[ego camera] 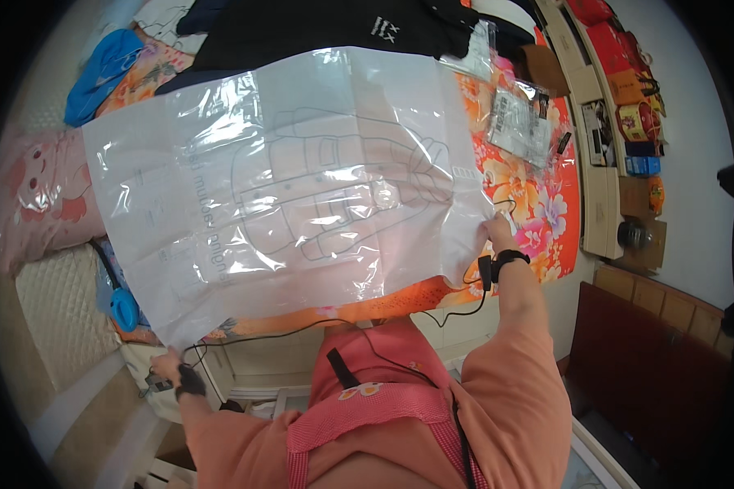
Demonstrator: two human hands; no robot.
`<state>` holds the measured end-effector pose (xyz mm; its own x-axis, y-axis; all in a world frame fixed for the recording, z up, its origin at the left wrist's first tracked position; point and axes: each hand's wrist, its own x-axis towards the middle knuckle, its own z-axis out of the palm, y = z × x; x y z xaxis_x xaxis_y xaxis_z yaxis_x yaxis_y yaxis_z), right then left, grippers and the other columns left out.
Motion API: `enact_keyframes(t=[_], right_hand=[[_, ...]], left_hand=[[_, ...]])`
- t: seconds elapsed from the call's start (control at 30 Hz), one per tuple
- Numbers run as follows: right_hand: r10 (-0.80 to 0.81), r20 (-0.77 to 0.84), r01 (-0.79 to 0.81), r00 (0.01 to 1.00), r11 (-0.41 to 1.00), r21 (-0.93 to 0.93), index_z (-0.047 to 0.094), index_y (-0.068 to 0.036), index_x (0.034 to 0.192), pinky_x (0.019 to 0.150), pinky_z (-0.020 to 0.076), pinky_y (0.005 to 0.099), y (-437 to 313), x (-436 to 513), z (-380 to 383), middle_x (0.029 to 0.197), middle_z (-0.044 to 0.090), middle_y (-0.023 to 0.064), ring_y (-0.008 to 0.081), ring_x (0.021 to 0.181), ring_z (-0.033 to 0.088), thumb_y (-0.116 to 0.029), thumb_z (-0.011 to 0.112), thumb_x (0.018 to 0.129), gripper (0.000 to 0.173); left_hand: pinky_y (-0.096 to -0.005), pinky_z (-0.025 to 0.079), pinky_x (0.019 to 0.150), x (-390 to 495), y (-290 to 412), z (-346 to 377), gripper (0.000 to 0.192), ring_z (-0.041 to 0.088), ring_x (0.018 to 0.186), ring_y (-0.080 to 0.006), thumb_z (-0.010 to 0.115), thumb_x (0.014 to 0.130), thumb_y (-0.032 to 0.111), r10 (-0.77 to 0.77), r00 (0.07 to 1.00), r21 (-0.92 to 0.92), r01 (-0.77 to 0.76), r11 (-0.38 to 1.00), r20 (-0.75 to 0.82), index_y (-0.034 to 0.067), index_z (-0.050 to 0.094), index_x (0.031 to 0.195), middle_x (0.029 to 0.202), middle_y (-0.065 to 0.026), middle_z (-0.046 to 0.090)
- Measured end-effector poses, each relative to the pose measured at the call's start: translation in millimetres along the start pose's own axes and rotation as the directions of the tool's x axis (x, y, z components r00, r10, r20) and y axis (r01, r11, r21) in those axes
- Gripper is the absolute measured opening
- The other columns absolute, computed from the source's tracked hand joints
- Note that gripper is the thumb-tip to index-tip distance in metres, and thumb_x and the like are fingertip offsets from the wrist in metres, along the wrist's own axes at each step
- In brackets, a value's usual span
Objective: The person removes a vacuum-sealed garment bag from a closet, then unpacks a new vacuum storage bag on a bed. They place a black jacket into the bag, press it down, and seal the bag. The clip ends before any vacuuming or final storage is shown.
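Note:
A large clear plastic vacuum storage bag (355,183), printed with a line drawing of a coat and some writing, lies spread out before me. At its near left corner my left hand (167,367) grips the plastic. My right hand (497,231) pinches the bag's right edge, close to a small metal hanger hook (505,205). Each wrist wears a black band with a cable. Under the bag is a bed with an orange floral cover (517,177). The bag looks flat, with fold creases across it.
Dark clothing (342,30) lies beyond the bag. A blue cloth item (104,73) and a pink plastic-wrapped pillow (49,195) are at left, near a blue-handled tool (124,309). Packaged plastic bags (520,125) lie at right, beside a cream shelf (599,220). A black cable (269,335) crosses my front.

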<state>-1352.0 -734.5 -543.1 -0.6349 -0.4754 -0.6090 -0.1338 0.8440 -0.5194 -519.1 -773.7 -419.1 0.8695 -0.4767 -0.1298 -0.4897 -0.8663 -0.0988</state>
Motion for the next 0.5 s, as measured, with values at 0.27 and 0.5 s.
enact_keyframes(t=[0.27, 0.5], right_hand=[[-0.108, -0.072, 0.101, 0.992, 0.991, -0.093, 0.058, 0.002, 0.089, 0.058, 0.0447, 0.0321, 2.1, 32.8, -4.7, 0.076, 0.062, 0.0080, 0.0172, 0.066, 0.058, -0.028, 0.056, 0.086, 0.030], [-0.214, -0.157, 0.209, 0.964, 0.977, -0.046, 0.057, 0.002, 0.090, 0.051, 0.0414, 0.0305, 2.5, 52.7, -4.5, 0.064, 0.054, 0.0045, 0.0141, 0.057, 0.051, -0.018, 0.060, 0.081, 0.021]], left_hand=[[-0.0552, 0.021, 0.105, -220.1, 150.3, 140.8, 0.077, 0.020, 0.132, -0.0426, 0.064, 0.076, 0.037, 0.936, 0.194, -0.204, -0.944, 0.260, 0.293, 0.003, 0.031, 0.137, 0.143, -0.0228, 0.024], [-0.0651, 0.019, 0.100, -258.2, 188.2, 194.3, 0.099, 0.004, 0.137, -0.0413, 0.069, 0.070, 0.048, 0.660, 0.439, 0.013, -0.838, 0.546, 0.610, 0.018, 0.012, 0.145, 0.150, -0.0172, -0.001]])
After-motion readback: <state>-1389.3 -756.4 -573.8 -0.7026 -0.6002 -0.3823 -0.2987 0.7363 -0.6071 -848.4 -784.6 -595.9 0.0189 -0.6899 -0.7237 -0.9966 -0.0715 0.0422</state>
